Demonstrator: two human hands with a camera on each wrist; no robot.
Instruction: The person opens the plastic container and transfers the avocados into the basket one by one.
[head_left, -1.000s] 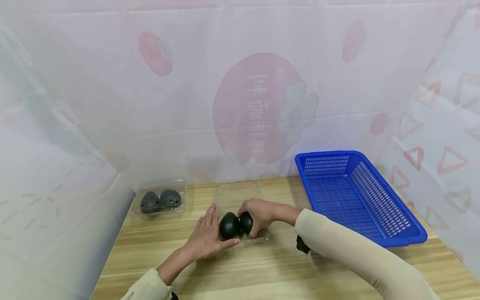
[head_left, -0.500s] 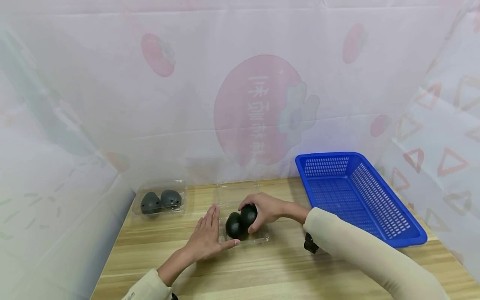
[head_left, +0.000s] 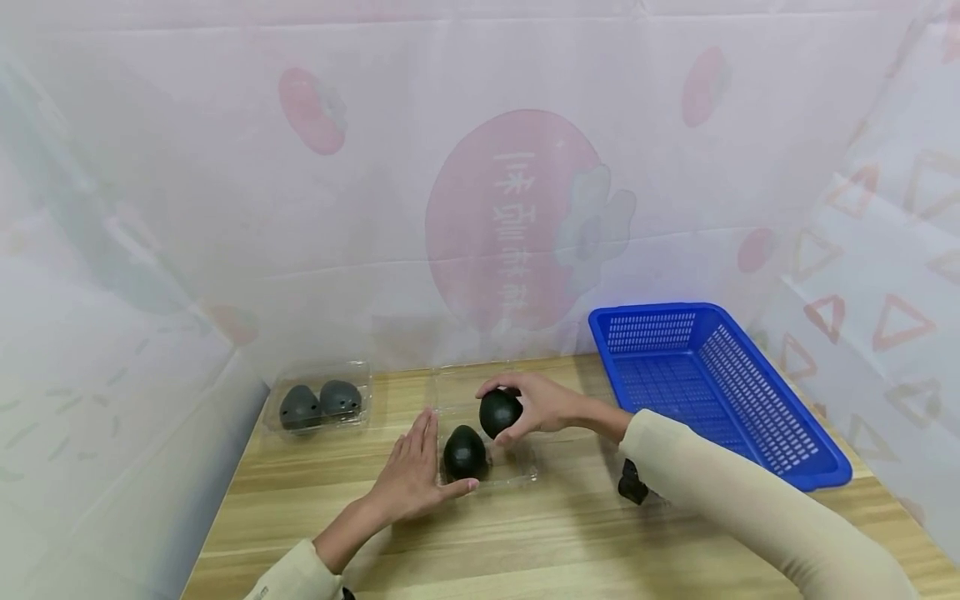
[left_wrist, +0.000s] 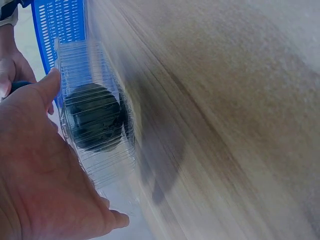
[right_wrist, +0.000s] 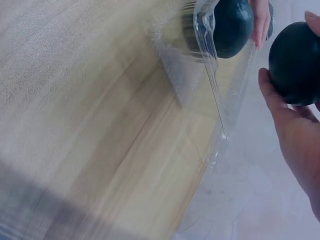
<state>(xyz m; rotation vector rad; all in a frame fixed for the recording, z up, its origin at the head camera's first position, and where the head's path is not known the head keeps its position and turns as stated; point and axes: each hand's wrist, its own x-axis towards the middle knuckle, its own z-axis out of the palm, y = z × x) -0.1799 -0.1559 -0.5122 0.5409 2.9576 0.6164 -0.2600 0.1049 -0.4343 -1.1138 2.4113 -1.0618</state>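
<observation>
In the head view, my right hand grips a dark green avocado between thumb and fingers, raised over an opened clear plastic clamshell box. Clear of the box, the held avocado also shows in the right wrist view. A second avocado lies in the box's left part. Along the box's left side, my left hand rests with straight fingers, its thumb pointing right by the front edge. The left wrist view shows the lying avocado through the ribbed clear wall.
A blue perforated basket stands at the right of the wooden table. At the back left, another clear box contains two dark avocados. The box's raised clear lid lies toward the printed cloth wall.
My right hand has lifted the avocado up and away from the other one, which settles slightly left in the box. The left hand has stayed in place.
</observation>
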